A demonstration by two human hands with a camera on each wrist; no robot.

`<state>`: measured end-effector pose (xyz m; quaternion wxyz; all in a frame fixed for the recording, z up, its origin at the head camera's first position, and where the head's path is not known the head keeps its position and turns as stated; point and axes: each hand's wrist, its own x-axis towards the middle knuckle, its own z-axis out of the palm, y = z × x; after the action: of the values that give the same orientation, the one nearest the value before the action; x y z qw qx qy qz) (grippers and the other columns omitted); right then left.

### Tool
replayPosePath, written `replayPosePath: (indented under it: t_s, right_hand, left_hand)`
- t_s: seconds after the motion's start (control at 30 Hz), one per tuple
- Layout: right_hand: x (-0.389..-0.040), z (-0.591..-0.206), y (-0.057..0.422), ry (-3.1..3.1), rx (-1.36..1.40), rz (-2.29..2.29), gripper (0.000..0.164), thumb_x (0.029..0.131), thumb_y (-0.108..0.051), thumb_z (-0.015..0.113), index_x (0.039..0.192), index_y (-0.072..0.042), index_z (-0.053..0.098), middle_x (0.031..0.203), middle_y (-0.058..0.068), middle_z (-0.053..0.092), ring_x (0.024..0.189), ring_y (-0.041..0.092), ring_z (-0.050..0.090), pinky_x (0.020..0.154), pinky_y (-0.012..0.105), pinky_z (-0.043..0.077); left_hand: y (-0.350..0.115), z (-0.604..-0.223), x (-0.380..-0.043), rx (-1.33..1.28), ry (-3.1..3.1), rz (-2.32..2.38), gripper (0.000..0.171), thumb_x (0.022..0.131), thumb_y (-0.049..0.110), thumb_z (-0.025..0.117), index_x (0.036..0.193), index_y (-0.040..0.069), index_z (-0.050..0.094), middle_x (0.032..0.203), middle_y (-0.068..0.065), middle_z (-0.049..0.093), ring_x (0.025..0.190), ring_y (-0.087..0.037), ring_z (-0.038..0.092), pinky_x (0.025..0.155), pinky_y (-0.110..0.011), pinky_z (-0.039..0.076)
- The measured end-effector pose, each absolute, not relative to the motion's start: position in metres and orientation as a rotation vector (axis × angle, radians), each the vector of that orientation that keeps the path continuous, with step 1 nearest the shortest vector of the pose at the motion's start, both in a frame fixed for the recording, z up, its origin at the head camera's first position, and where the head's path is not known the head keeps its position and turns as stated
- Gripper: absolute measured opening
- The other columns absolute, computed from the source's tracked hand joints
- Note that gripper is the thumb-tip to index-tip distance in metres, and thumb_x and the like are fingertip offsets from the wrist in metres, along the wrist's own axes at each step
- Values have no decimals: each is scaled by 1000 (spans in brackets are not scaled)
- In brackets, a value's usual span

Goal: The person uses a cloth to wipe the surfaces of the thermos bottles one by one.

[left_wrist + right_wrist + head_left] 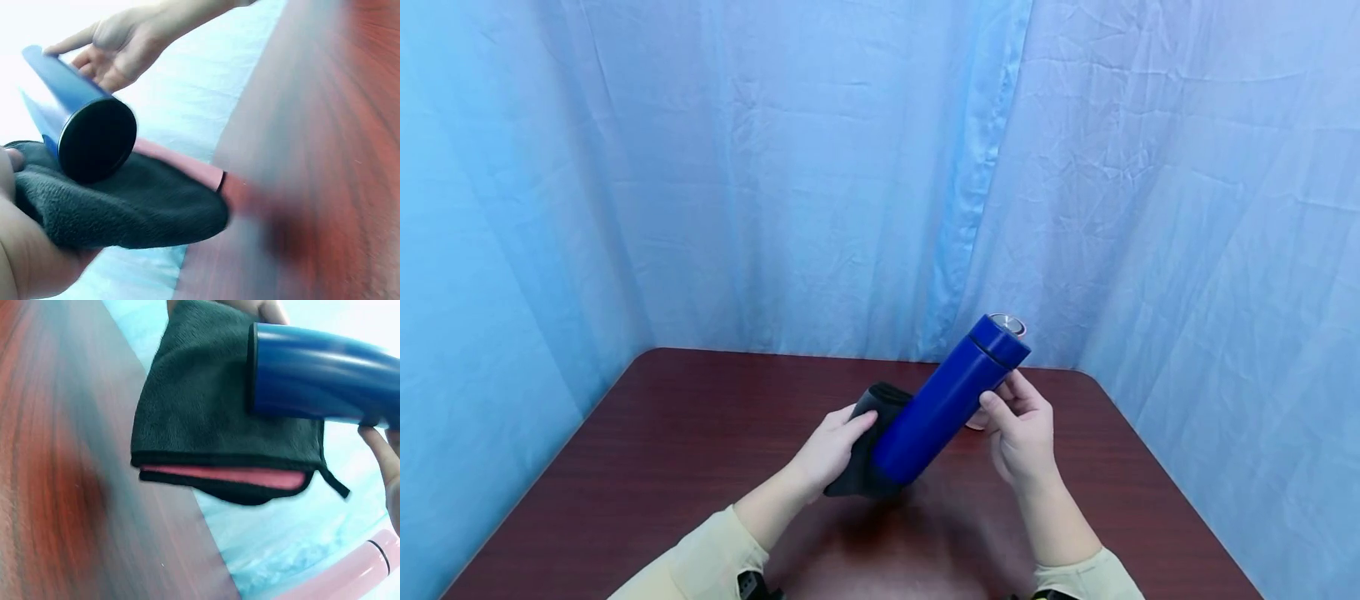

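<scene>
A blue thermos bottle (pixel 936 408) is held tilted above the table, its capped top toward the upper right. My right hand (pixel 1024 433) grips it near the cap, thumb on the near side. In my left hand (pixel 827 450) is a folded dark grey cloth (pixel 867 454), pinched with the thumb on top. The bottle's dark base (pixel 99 139) lies against the cloth in the left wrist view. A pink lining (pixel 250 476) shows between the cloth's folds, and a small loop (pixel 335 483) sticks out at one corner.
A pink bottle (pixel 350 575) stands on the table behind the blue one, mostly hidden by it and my right hand in the head view. The dark red wooden table (pixel 700 433) has rounded far corners. Light blue curtains (pixel 790 183) surround it at the back and sides.
</scene>
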<state>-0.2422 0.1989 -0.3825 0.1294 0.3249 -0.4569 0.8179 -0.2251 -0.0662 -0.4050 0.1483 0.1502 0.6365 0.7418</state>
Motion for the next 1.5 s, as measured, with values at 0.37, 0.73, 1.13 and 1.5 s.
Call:
replayPosePath:
  t_s: [0.37, 0.73, 1.13, 1.5]
  right_hand:
    - [-241, -388, 187, -1724, 892, 1994, 60, 86, 20, 67, 142, 6, 54, 124, 14, 70, 103, 21, 70, 80, 31, 59]
    - [-230, -388, 175, -1825, 795, 1989, 55, 89, 14, 69, 141, 6, 56, 124, 17, 69, 104, 26, 71, 78, 38, 60]
    - [-238, -396, 178, -1862, 576, 2171, 53, 94, 1, 71, 145, -2, 56, 129, 18, 67, 109, 31, 70, 75, 51, 59]
    - [-225, -393, 173, -1791, 563, 2441, 46, 101, -4, 63, 144, 5, 52, 121, 16, 70, 95, 25, 73, 68, 46, 60]
  left_hand:
    - [-51, -384, -210, 864, 1894, 2381, 41, 111, 21, 41, 149, 10, 50, 143, -12, 56, 127, -28, 55, 103, -43, 47]
    - [-48, -408, -219, 612, 2044, 2249, 45, 112, 33, 40, 148, 7, 50, 124, -14, 65, 109, -27, 63, 92, -42, 52]
    - [-31, -395, -206, 1191, 2425, 2218, 49, 109, 10, 45, 157, 17, 43, 158, 2, 42, 141, -22, 45, 110, -41, 42]
    - [-33, -396, -215, 1072, 2383, 2210, 47, 110, 14, 43, 157, 20, 41, 161, 5, 36, 144, -17, 39, 114, -42, 37]
